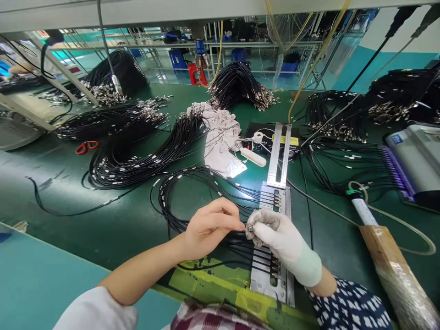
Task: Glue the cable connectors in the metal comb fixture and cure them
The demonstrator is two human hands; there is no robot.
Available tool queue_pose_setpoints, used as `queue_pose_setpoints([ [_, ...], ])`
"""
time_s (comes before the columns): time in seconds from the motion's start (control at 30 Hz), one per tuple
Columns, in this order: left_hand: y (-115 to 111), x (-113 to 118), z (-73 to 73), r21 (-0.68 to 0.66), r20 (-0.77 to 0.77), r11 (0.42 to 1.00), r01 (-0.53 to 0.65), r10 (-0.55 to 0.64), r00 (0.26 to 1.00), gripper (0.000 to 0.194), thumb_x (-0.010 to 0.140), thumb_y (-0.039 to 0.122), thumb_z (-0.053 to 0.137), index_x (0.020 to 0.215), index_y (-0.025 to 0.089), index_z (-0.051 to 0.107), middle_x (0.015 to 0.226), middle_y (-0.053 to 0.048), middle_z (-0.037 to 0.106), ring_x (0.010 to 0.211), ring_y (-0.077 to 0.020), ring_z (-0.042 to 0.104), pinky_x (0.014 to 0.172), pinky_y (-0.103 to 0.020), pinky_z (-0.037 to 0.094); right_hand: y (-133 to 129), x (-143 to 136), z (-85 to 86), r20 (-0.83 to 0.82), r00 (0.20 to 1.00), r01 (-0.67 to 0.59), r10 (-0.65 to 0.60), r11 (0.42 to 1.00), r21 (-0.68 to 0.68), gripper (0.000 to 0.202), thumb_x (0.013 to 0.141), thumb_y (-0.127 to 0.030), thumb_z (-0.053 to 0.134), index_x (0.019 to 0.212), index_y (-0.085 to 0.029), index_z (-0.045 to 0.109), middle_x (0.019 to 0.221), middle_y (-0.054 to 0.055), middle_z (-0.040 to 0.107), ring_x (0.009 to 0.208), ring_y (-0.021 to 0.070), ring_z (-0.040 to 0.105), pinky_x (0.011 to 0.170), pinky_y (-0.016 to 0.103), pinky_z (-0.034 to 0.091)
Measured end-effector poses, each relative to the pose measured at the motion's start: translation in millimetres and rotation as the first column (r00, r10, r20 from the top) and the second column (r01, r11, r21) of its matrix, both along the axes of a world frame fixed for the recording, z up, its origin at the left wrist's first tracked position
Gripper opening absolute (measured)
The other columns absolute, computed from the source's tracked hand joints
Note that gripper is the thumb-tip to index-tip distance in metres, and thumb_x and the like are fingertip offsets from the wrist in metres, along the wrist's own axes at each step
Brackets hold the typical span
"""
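Note:
My left hand [213, 227], bare, is closed in a pinch, its fingertips meeting those of my right hand; what lies between them is too small to make out. On my right hand [280, 236] is a white glove with grey-stained fingertips, curled around a small metal cable connector [250, 227]. Both hands are over a metal fixture [256, 277] with slots. Several black cables [237, 261] lie side by side in it, their metal ends to the right. The middle of the fixture is hidden by my hands.
Bundles of black cables [137, 156] lie at left, and another [237, 80] at the back. A pinkish cloth [220, 137] lies beside a black control box [256, 133]. Red-handled scissors [85, 146] are far left. At right stand a grey machine [417, 156] and a wrapped handle [388, 256].

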State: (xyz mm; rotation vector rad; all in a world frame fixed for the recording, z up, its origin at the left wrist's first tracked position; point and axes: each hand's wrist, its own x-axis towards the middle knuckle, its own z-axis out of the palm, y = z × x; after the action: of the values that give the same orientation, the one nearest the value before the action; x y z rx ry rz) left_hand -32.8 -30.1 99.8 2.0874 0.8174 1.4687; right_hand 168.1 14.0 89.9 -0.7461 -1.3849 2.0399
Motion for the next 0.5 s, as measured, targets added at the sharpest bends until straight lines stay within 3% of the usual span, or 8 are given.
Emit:
queue_pose_setpoints([
  [0.13,0,-1,0.3,0.091,-0.075,0.996,-0.016,0.023,0.997,0.030,0.092,-0.001,0.052,0.106,0.020,0.067,0.092,-0.006,0.060,0.081,-0.0124,0.061,0.069,-0.024,0.055,-1,-1,-1.2,-0.031,1.000,-0.003,0.003,1.000,0.004,0.035,0.077,-0.050,0.076,0.080,-0.017,0.068,0.070,0.003,0.065,0.057,0.0096,0.054,0.054,0.022,0.049],
  [0.23,0,-1,-2.7,0.070,-0.082,0.996,-0.057,0.063,0.995,0.025,0.093,0.002,0.053,0.105,0.020,0.067,0.090,-0.006,0.063,0.082,-0.0129,0.063,0.071,-0.024,0.055,0,0,-1.0,-0.013,1.000,0.000,0.000,1.000,0.027,0.033,0.079,-0.049,0.075,0.083,-0.017,0.068,0.071,0.003,0.065,0.059,0.0101,0.055,0.056,0.023,0.049],
  [0.33,3,-4,-12.4,-0.104,-0.041,0.980,-0.167,0.164,0.986,0.012,0.093,0.011,0.059,0.098,0.017,0.067,0.086,-0.006,0.066,0.080,-0.0141,0.065,0.071,-0.025,0.056,19,-3,-1.9,0.063,0.998,-0.019,0.011,0.991,0.129,0.037,0.081,-0.053,0.072,0.086,-0.017,0.068,0.074,0.004,0.068,0.062,0.0122,0.058,0.060,0.026,0.050],
  [0.4,11,-11,-22.2,-0.270,-0.014,0.933,-0.239,0.244,0.970,0.007,0.093,0.017,0.062,0.094,0.016,0.068,0.085,-0.005,0.067,0.070,-0.0119,0.064,0.066,-0.024,0.055,46,-10,-6.7,0.178,0.984,-0.026,-0.024,0.961,0.276,0.040,0.084,-0.056,0.066,0.089,-0.016,0.069,0.080,0.006,0.070,0.066,0.0144,0.061,0.065,0.029,0.052],
  [0.47,24,-22,-32.9,-0.432,0.035,0.855,-0.286,0.333,0.942,0.009,0.092,0.023,0.064,0.093,0.015,0.068,0.079,-0.002,0.065,0.057,-0.0077,0.059,0.056,-0.020,0.050,83,-23,-16.2,0.297,0.941,0.003,-0.164,0.879,0.477,0.041,0.090,-0.055,0.057,0.094,-0.016,0.069,0.086,0.008,0.072,0.074,0.0182,0.065,0.073,0.034,0.054],
  [0.5,32,-29,-37.9,-0.512,0.079,0.808,-0.292,0.383,0.920,0.012,0.090,0.025,0.066,0.094,0.014,0.067,0.076,-0.001,0.064,0.052,-0.0061,0.056,0.051,-0.019,0.047,102,-31,-22.4,0.322,0.912,0.010,-0.255,0.797,0.603,0.040,0.090,-0.053,0.057,0.095,-0.016,0.070,0.089,0.009,0.073,0.081,0.0208,0.067,0.079,0.037,0.054],
])
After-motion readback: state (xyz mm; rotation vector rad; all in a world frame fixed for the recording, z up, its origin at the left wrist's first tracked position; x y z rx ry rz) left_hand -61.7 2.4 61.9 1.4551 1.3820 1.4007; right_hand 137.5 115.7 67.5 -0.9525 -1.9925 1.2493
